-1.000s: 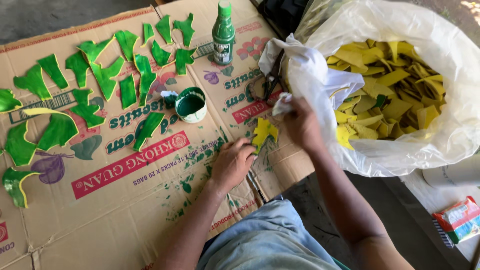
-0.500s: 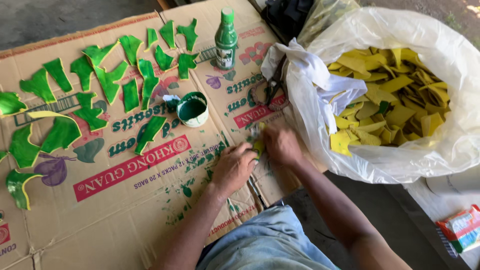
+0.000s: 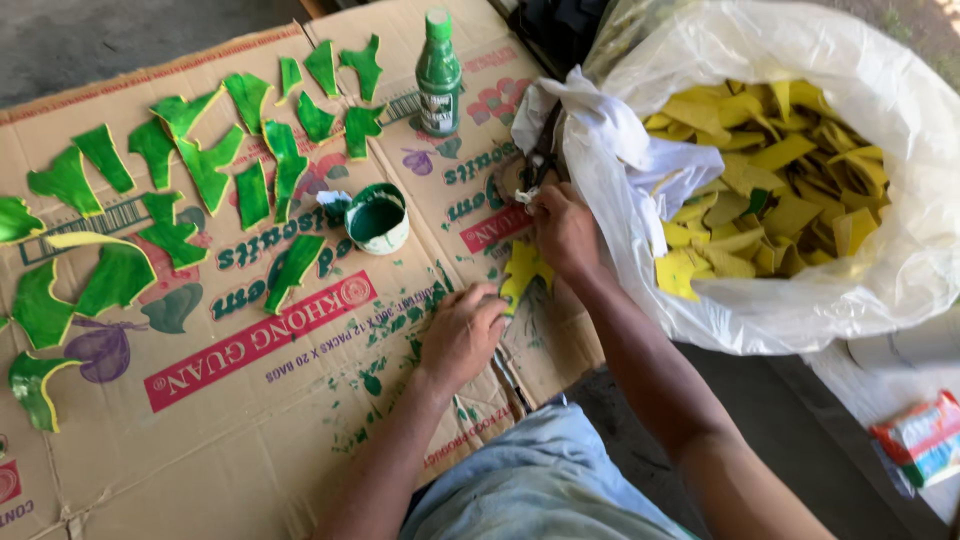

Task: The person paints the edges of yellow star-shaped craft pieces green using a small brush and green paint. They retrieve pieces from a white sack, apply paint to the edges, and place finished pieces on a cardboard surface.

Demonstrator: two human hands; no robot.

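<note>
**A:** On a flattened cardboard sheet [image 3: 230, 420] spread over the ground, what are the hands doing?

**B:** The left hand [image 3: 462, 335] rests on the cardboard with its fingers curled down, pressing the lower edge of a yellow cut-out piece [image 3: 524, 272]. Whether it pinches the piece or only pins it flat, I cannot tell. The right hand [image 3: 565, 232] is just above that piece, fingertips pinched on something small and pale at the edge of the white plastic bag [image 3: 900, 270]; what it is cannot be made out.

**A:** Where does the yellow piece lie?

**B:** Between the two hands, flat on the cardboard, touching the left fingers and partly under the right hand.

**A:** And around them?

**B:** To the right, the big bag stands open, full of yellow pieces [image 3: 770, 190]. To the left of the hands sits a small round pot of green paint [image 3: 377, 218], with a green bottle [image 3: 437, 72] upright beyond it. Many green painted pieces [image 3: 205, 165] are laid out apart from one another across the far left of the cardboard. A red and white packet [image 3: 920, 438] lies at the lower right.
</note>
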